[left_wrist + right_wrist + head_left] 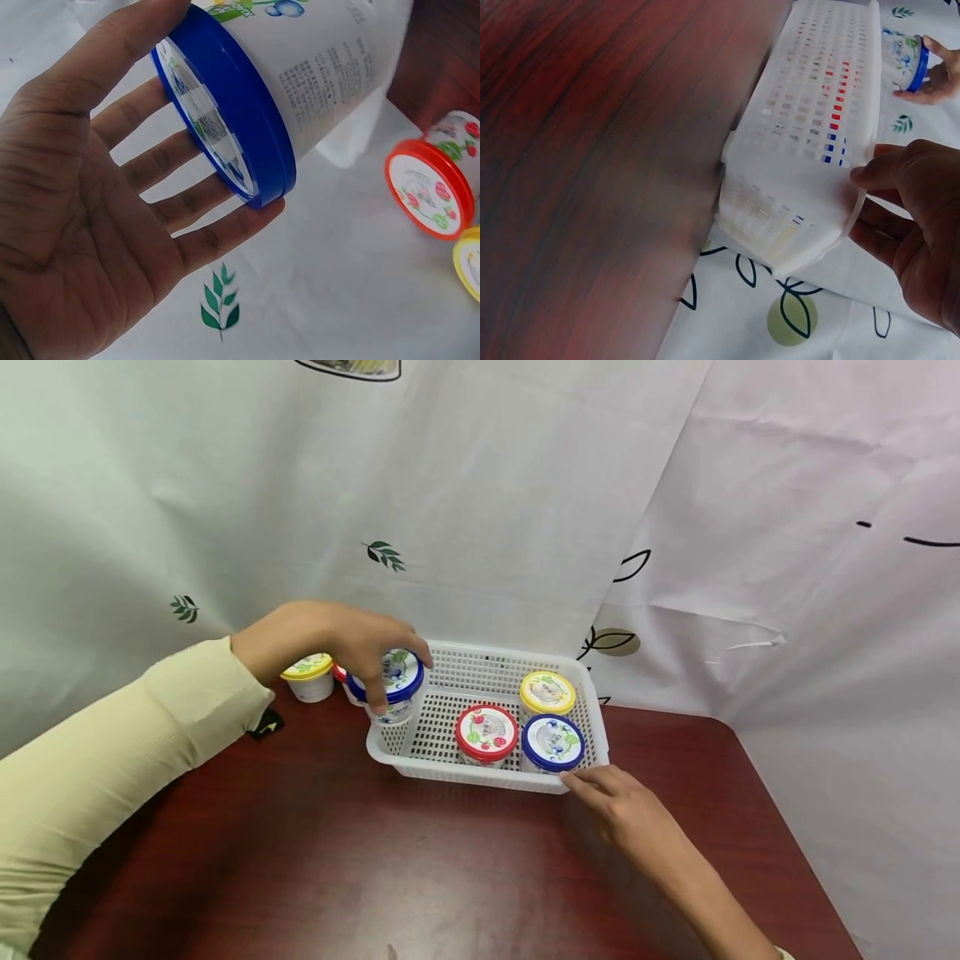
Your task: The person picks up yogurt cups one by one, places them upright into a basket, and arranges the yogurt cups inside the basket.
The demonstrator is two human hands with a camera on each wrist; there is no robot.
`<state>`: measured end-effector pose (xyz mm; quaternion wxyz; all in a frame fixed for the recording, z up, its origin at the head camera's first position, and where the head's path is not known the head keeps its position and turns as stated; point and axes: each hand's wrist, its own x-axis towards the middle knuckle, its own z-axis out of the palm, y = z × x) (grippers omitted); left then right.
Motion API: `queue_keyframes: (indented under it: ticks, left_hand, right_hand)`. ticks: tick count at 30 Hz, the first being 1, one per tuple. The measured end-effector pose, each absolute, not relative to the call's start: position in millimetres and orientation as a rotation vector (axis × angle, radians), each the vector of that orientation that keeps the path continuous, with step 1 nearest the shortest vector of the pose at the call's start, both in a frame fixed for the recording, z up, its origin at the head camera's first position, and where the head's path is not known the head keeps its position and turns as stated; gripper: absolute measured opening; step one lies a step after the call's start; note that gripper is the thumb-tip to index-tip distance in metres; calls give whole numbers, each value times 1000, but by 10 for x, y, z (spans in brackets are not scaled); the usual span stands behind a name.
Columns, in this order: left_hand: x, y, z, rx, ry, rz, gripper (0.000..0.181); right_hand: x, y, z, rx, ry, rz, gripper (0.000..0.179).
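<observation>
My left hand (367, 647) grips a white tub with a blue lid (232, 105) from above, fingers and thumb around the lid's rim. In the head view this tub is over the left end of a white plastic basket (480, 783). My right hand (930, 217) pinches the basket's near right corner, thumb on the outside wall and fingers over the rim. Inside the basket stand a red-lidded tub (487, 733), a blue-lidded tub (552, 743) and a yellow-lidded tub (547, 692), all upright in its right part.
Left of the basket stand a yellow-lidded tub (309, 681) and a red-lidded tub (341, 675), partly hidden by my left hand. A small black item (267, 724) lies by my left sleeve. A white printed cloth (487, 510) hangs behind the dark red table (420, 860).
</observation>
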<state>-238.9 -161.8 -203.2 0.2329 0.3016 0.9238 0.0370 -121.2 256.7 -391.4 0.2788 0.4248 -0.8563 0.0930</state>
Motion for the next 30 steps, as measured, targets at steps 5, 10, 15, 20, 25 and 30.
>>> queue_keyframes:
  ticks: [5, 10, 15, 20, 25, 30]
  left_hand:
    - [-2426, -1468, -2060, 858, 2524, 77, 89]
    - [-2452, -1353, -2123, 868, 2517, 16, 89]
    - [-2453, -1274, -2207, 864, 2508, -14, 89]
    - [-2452, -1235, -2303, 850, 2497, -11, 88]
    - [-2449, -1226, -2377, 861, 2488, 14, 89]
    - [-2469, -1189, -2480, 879, 2486, 29, 90]
  right_hand:
    - [-1217, 2576, -3916, 1137, -2292, 246, 67]
    - [-1219, 2576, -3927, 1134, -2299, 245, 70]
    - [-1228, 2571, -3934, 1137, -2304, 240, 68]
    - [-1241, 2575, -3929, 1148, -2301, 242, 69]
    - [-1257, 2578, -3924, 1156, -2291, 239, 70]
    - [-1262, 2589, -3925, 1155, -2291, 230, 69]
